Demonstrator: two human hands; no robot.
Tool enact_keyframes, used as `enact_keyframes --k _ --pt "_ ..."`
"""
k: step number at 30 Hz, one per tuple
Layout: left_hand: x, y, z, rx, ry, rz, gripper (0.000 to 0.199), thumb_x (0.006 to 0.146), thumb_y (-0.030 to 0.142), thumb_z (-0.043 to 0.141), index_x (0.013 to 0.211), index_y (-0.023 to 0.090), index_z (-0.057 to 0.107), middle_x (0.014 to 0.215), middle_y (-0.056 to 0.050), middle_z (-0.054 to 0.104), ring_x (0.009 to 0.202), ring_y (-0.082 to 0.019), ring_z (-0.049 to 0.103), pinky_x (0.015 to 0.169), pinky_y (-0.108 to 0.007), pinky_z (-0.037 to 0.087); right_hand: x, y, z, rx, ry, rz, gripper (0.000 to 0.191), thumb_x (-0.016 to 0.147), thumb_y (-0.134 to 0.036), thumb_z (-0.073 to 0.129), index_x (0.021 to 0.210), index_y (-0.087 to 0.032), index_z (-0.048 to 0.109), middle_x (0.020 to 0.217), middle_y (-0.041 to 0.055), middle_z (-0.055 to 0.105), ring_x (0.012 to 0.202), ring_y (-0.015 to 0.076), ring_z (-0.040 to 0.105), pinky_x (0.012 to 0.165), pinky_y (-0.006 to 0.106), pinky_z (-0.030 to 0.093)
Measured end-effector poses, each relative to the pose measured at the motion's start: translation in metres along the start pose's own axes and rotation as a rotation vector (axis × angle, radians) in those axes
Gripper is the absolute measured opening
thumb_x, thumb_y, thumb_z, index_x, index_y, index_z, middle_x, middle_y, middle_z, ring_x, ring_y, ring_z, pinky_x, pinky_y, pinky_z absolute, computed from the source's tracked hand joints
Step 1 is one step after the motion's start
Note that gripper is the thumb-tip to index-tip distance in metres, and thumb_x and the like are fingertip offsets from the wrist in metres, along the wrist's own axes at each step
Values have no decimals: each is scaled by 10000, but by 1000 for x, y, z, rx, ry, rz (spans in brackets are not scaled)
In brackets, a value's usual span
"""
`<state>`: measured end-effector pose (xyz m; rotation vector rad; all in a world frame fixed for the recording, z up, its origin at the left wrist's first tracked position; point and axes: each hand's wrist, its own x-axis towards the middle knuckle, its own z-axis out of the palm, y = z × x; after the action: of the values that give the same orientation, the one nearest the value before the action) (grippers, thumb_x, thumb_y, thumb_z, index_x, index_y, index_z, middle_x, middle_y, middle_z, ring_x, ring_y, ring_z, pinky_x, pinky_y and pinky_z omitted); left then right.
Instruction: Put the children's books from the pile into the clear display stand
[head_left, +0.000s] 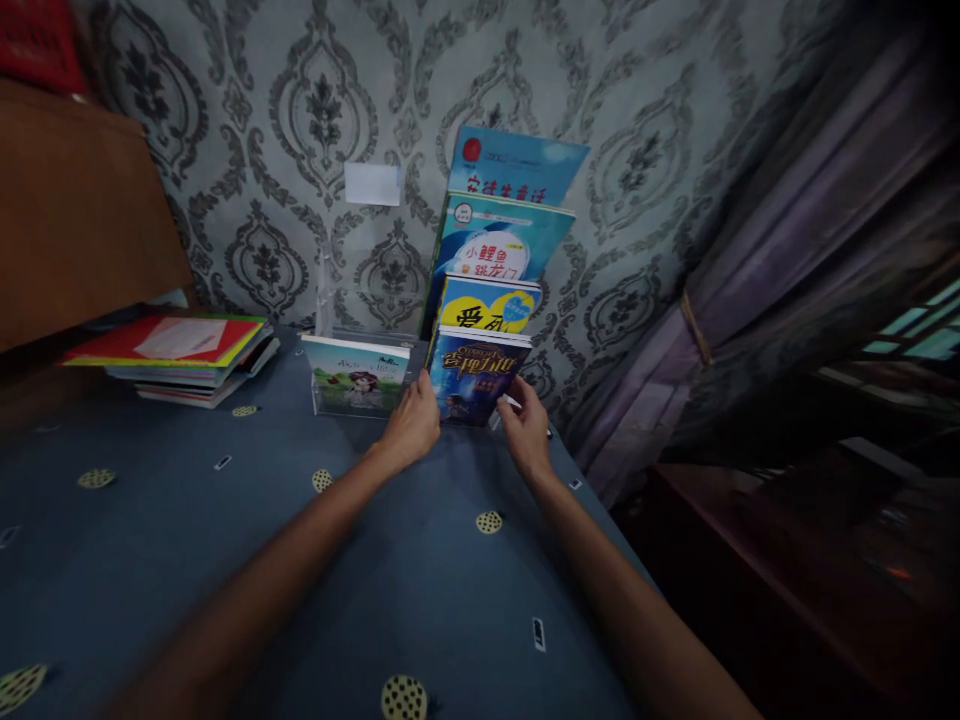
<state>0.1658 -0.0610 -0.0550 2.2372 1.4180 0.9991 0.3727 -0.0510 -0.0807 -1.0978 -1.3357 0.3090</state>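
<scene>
A dark blue book [476,375] with gold title lettering stands upright at the front of a stepped row of books. My left hand [415,425] is closed at its left edge, the fingers curled. At the lower right edge my right hand [527,430] grips with thumb and fingers, the fingertips partly hidden behind the cover. Behind it rise a yellow-and-blue book [487,303], a teal book [499,240] and a light blue book [517,165]. Left of my hands, a wide picture book [356,377] leans in the front of a clear acrylic stand [324,300].
A stack of books [202,375] topped by a red cover lies at the left, beside a brown wooden box-like piece [82,210]. Patterned wallpaper [322,110] backs the blue tablecloth [300,570]. A tied curtain [667,340] hangs past the table's right edge.
</scene>
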Motion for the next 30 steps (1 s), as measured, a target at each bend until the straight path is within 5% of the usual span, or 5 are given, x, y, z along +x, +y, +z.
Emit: enact_keyframes --k 16,25,30 --pt "0 -2 -1 -83 -40 -18 732 869 143 499 1536 74 207 1474 -270 473 1444 -380 415 1193 -572 363 -7 -1 1 -68 -20 41 512 848 -384 607 1309 -164 609 1240 170 699 1144 304 667 993 535 536" --pt "19 22 -14 -185 185 71 807 881 132 462 1581 44 72 1630 -278 284 1556 -333 241 1274 -535 223 32 -32 5 29 76 -103 532 931 -514 569 1357 -198 615 1394 128 637 1322 298 562 1159 544 391" --pt "33 26 -18 -248 215 122 816 874 119 469 1585 32 78 1669 -257 213 1571 -309 198 1293 -500 174 49 -40 13 82 149 -52 524 942 -541 530 1315 -192 648 1374 119 644 1355 290 529 1185 514 363"
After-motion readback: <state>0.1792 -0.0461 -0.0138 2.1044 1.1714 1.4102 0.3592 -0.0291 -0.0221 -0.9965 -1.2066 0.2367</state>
